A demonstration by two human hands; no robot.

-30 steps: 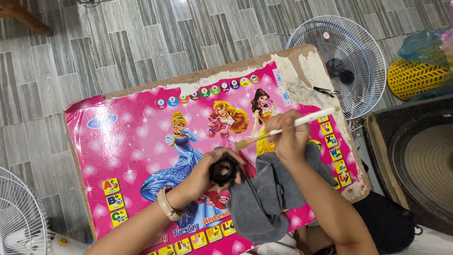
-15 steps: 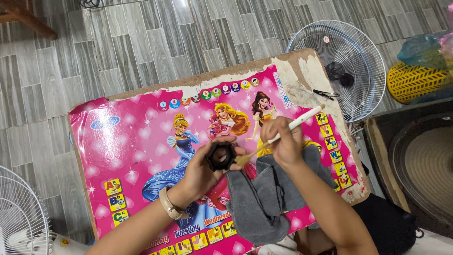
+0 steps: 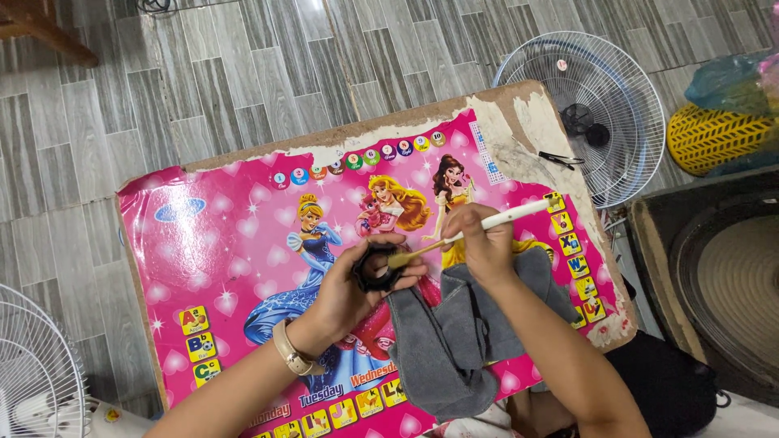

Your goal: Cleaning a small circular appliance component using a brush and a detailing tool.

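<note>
head view, and the right hand (image 3: 485,243) has its fingers pinched tight round the white handle of a small brush (image 3: 479,229), gripping it near the middle. the brush's long axis runs on a shallow diagonal, handle end pointing up and to the right, bristle tip pointing down and to the left, right onto a small black round part (image 3: 376,269). the left hand (image 3: 350,294) has its fingers curled closed around that black part, cupping it from below and the side, with the part's open face turned up toward the camera. bristles are touching its rim, or so close i can't separate the two. there's a pale wristband (image 3: 291,351) on the left wrist. just beneath both hands lies a grey cloth (image 3: 454,349), rumpled, the right forearm crossing over it. all this sits above a low table (image 3: 227,243) covered in a pink cartoon sheet with peeling edges. a small dark tool (image 3: 560,158) rests on the bare far corner. beyond the table a white fan guard (image 3: 604,113) lies flat on the grey tiled floor (image 3: 243,73), a yellow basket (image 3: 714,138) to its right, and a second fan (image 3: 32,373) at lower left.
</note>
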